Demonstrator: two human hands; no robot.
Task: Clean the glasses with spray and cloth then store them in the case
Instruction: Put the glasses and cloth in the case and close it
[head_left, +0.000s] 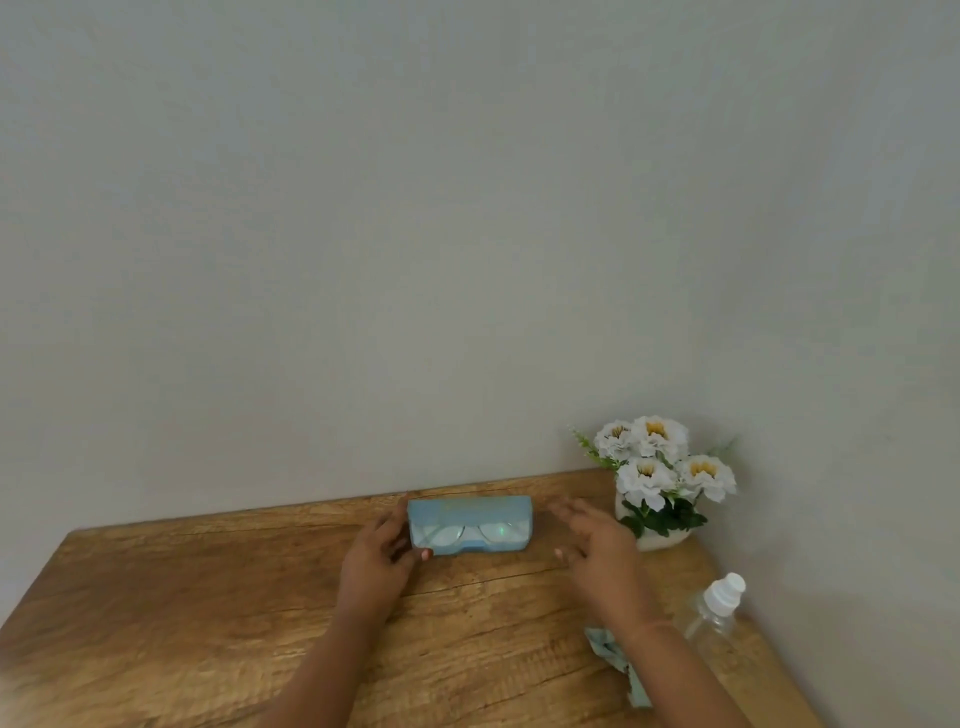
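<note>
A light blue glasses case (470, 510) stands open near the back of the wooden table (208, 597), by the wall. The glasses (467, 532) lie inside it, lenses facing me. My left hand (379, 556) grips the case's left end, thumb at its front corner. My right hand (592, 540) hovers a little to the right of the case with fingers spread, touching nothing. A clear spray bottle (714, 616) with a white nozzle stands at the right. A pale blue cloth (610, 649) lies crumpled under my right forearm, partly hidden.
A white pot of white flowers (657, 483) stands at the back right, close to my right hand. The table's right edge runs just beyond the bottle. A plain wall rises behind the table.
</note>
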